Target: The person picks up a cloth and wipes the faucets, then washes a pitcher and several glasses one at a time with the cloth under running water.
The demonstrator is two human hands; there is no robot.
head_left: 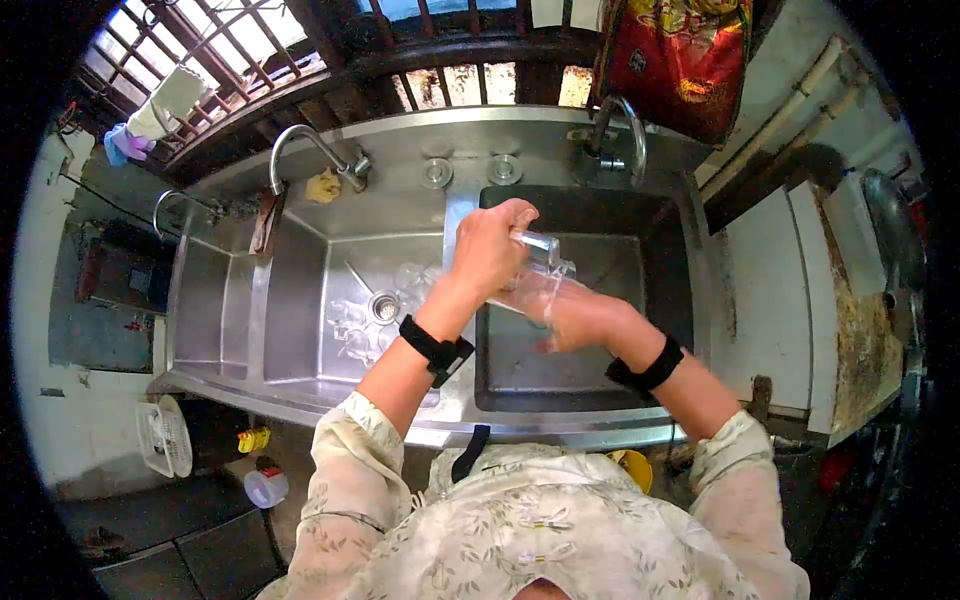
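My left hand [490, 248] is closed around a clear glass cup [541, 243] over the right sink basin [590, 385]. Just below it, my right hand [578, 315] is against the lower part of the same glass. Its fingers are smeared by motion and partly behind the glass, so their grip cannot be made out. Several clear glasses [350, 318] lie in the middle basin [300, 345] around the drain [383, 307]. A stick-like thing [356, 276] leans near that drain. My left forearm covers part of the glasses.
Curved faucets stand at the back right [636, 140], back middle [290, 135] and far left [165, 205]. A yellowish sponge or cloth [323, 186] lies on the back ledge. A red bag [680, 60] hangs at the back right. A white board [765, 300] borders the sink's right side.
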